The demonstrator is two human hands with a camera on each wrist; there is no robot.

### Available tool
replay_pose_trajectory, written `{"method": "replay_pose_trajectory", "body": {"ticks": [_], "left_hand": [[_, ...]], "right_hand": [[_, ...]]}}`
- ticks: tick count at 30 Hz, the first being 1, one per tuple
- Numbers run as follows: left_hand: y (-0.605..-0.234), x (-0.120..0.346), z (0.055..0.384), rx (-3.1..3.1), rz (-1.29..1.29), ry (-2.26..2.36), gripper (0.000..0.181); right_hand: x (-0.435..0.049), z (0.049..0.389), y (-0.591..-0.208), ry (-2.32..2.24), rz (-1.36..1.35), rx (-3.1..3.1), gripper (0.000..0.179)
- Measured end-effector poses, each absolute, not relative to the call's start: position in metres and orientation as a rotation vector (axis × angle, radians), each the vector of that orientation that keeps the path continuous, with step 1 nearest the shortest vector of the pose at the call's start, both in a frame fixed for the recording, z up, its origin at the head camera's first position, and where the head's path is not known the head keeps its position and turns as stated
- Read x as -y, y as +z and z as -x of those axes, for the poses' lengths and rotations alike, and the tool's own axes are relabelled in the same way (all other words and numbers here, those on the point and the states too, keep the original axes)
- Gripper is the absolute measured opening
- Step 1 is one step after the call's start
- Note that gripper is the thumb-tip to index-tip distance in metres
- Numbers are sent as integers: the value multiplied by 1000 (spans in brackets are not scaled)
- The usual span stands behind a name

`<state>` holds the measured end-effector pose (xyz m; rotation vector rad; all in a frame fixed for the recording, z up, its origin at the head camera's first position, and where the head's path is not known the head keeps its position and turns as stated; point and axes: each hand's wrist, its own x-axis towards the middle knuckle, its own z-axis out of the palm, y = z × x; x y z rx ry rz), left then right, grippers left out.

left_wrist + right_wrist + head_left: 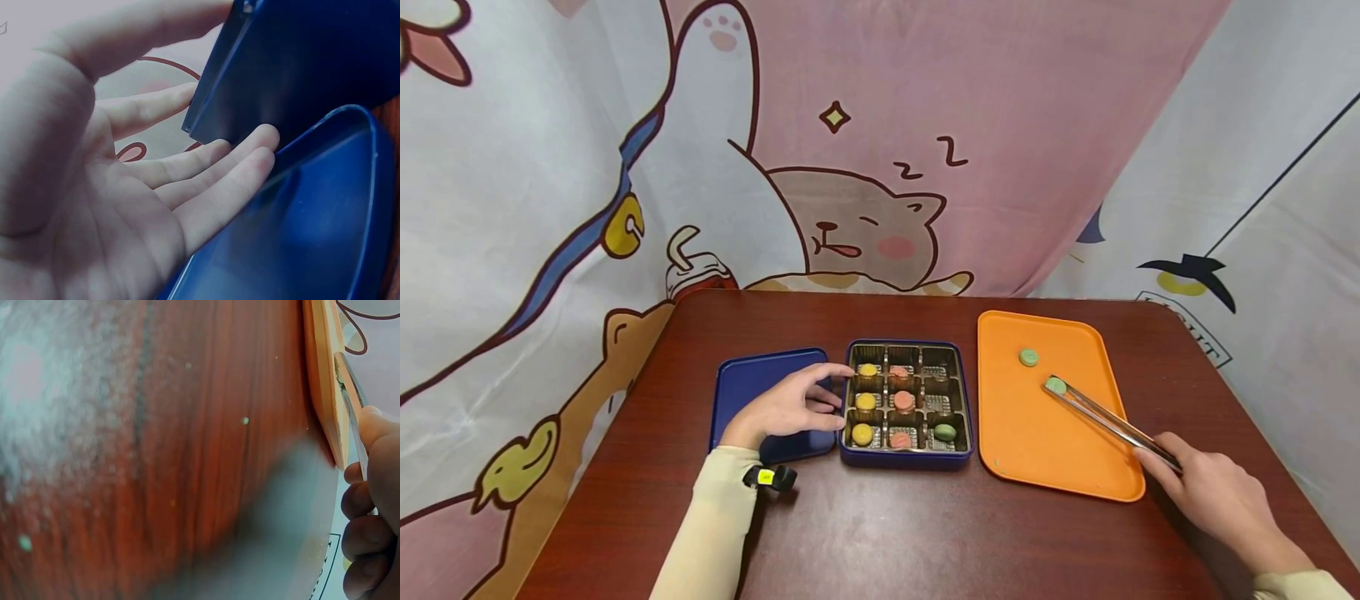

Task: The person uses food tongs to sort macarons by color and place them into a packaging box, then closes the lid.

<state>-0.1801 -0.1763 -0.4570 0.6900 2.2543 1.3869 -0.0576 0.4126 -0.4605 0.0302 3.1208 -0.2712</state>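
Right grip point(1221, 492) clasps tongs point(1129, 433) around a green macaron point(1056, 385), left grip point(793, 404) spread at the box point(906, 459) — apparently pick-up, calling for a steady lift next.

"Where was the box point(906, 457)?"
"On the table point(850, 533), right of the lid point(751, 385), left of the tray point(1037, 446)."
"And the tongs point(1108, 427)?"
"Over the tray, with a macaron point(1028, 357) behind their tips."

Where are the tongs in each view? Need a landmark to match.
Head: tongs right of centre, slanting over the orange tray, tips at a green macaron.
Left wrist: not in it.
Right wrist: upper part of the right edge, in the right hand.
Shared landmark: brown tabletop, all three views.
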Motion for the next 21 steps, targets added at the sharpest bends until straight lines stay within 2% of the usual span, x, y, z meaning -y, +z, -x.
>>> {"method": "replay_pose_trajectory", "body": {"ticks": [15, 21], "left_hand": [[-459, 177, 181, -2254, -694, 1386, 74], [-458, 177, 181, -2262, -694, 1384, 74]], "right_hand": [[-411, 57, -463, -276, -4, -3133, 47], [-407, 58, -462, -267, -20, -3105, 53]]}}
